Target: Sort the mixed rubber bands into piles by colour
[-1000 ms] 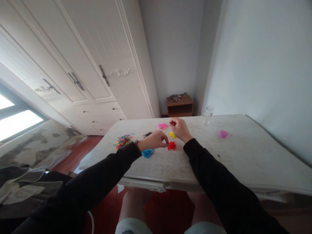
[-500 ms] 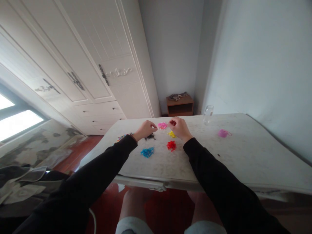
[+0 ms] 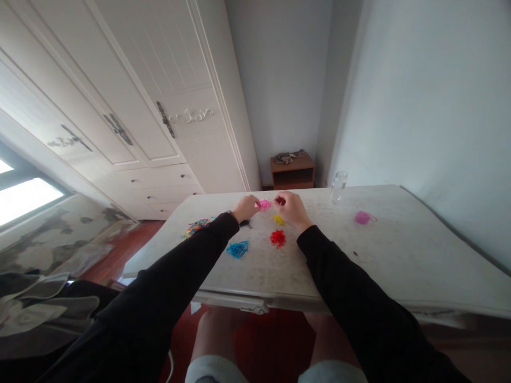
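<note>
A pile of small pink pieces (image 3: pixel 264 205) lies between my two hands near the table's far edge. My left hand (image 3: pixel 244 208) is closed in a pinch at the pile's left edge. On the other side my right hand (image 3: pixel 291 208) has thumb and fingertips pinched together, just right of the pink pile and above a small yellow pile (image 3: pixel 278 219). Whatever either pinch holds is too small to make out. Partly behind my left wrist sits a black pile (image 3: pixel 246 223). Red pieces (image 3: pixel 278 239) and blue pieces (image 3: pixel 238 249) lie nearer to me.
A mixed multicoloured pile (image 3: pixel 195 227) lies left of my left sleeve. To the right are a clear glass jar (image 3: pixel 338 188) and a purple-pink pouch-like item (image 3: pixel 363 217) on the white table (image 3: pixel 403 255). A wardrobe stands at left, a wall at right.
My left hand has moved slightly right, its fingertips now at the pink pile, and its sleeve uncovers more of the multicoloured pile. My right hand has stayed nearly in place. The view has shifted slightly.
</note>
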### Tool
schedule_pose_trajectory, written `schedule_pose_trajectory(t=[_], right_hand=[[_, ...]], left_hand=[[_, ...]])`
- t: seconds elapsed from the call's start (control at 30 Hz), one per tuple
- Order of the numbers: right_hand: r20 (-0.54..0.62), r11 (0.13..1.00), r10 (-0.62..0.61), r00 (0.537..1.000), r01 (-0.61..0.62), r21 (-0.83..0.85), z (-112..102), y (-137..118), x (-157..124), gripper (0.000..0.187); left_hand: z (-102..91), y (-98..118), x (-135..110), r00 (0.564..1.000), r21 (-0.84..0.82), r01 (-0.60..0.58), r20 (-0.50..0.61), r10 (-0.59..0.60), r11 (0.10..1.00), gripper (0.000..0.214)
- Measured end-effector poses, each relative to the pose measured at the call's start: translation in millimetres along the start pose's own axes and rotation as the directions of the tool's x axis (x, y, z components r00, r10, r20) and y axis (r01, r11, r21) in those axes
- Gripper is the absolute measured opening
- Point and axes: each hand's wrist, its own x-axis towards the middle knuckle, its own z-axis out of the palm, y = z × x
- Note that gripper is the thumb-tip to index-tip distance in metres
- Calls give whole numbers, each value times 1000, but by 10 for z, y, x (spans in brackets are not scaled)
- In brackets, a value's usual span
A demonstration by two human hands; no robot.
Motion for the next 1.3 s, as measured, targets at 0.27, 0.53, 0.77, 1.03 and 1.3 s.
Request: schedule_pose_trajectory(t=[0.27, 0.53, 0.77, 1.03, 1.3], right_hand=[[24, 1000, -1, 1000, 2, -26, 7, -7, 0, 15], [-7, 998, 44, 999, -44, -51, -26, -12, 10, 14], [261, 998, 45, 964, -32, -55, -36, 62, 13, 22], [659, 999, -27, 752, 41, -6, -45, -64, -86, 31], [749, 1000, 16, 663, 0, -21, 14, -46, -122, 22]], left_hand=[[-28, -42, -3, 1000, 54, 22, -15, -22, 998, 22], [-397, 295, -475, 994, -3, -88, 64, 88, 996, 21], [-327, 703, -1108, 940, -73, -276, 188, 285, 958, 21], [-283, 816, -1252, 964, -99, -208, 147, 221, 973, 25], [-469, 631, -1436, 938, -728, 324, 332, -104, 604, 37]])
